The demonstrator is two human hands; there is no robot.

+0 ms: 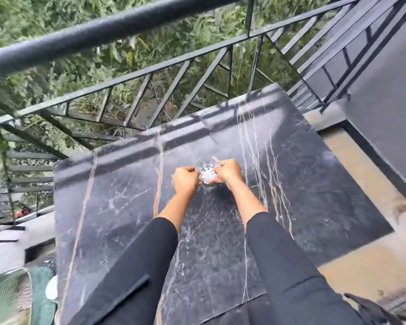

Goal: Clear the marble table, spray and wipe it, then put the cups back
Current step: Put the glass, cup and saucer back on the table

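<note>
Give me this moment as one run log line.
left hand: grips glass cup | right hand: grips glass cup | cup: over marble table, contact unclear | frame: blurred

Soft, even daylight comes from overhead. My desk carries a dull sheen, a faint reflection of the railing and a soft shadow mid-surface. Motion blur smears railing and leaves; bars bow toward the edges.
</note>
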